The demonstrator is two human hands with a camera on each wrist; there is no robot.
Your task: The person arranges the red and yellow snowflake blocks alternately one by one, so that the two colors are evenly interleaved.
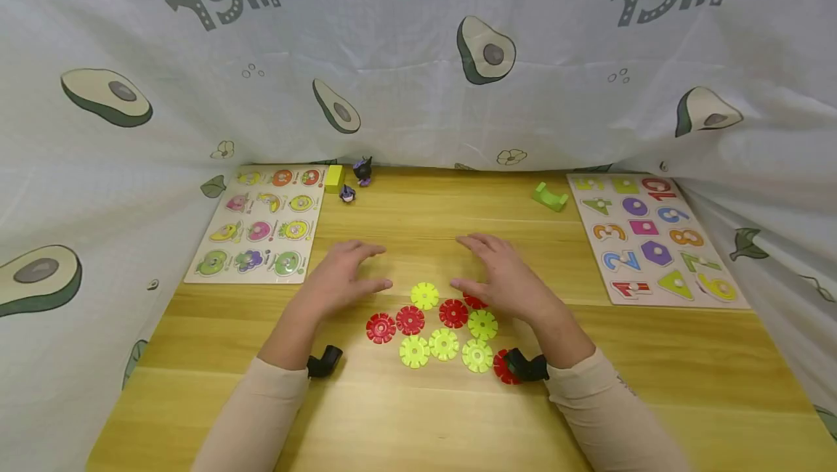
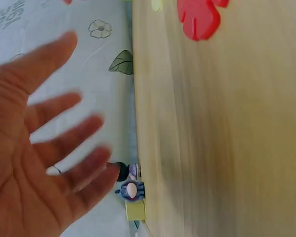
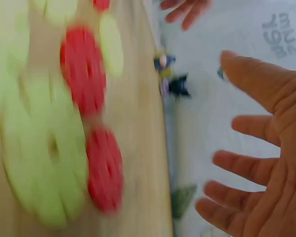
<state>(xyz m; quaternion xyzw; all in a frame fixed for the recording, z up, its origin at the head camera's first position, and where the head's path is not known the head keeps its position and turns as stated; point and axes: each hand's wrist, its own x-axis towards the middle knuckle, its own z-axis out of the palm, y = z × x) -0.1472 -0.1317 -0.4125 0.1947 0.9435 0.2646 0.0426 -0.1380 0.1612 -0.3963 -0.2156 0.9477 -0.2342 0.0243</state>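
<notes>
Several flat notched plastic discs lie on the wooden table between my forearms, among them a yellow-green disc [image 1: 425, 296] and a red disc [image 1: 381, 328]. My left hand [image 1: 340, 276] is up and to the left of the discs, its fingers spread and palm bare in the left wrist view. Over the right end of the group is my right hand [image 1: 503, 276], fingers apart and holding nothing; it partly hides one red disc [image 1: 475, 300]. Another red disc [image 1: 503, 367] lies partly behind the black camera [image 1: 525, 366] on my right wrist. The palms face each other, apart.
On the left lies a fruit puzzle board [image 1: 255, 225], on the right a number puzzle board [image 1: 657, 239]. At the back edge stand a yellow block [image 1: 334, 179], two small figurines [image 1: 362, 171] and a green curved block [image 1: 550, 197]. A white avocado-print cloth [image 1: 405, 58] hangs behind.
</notes>
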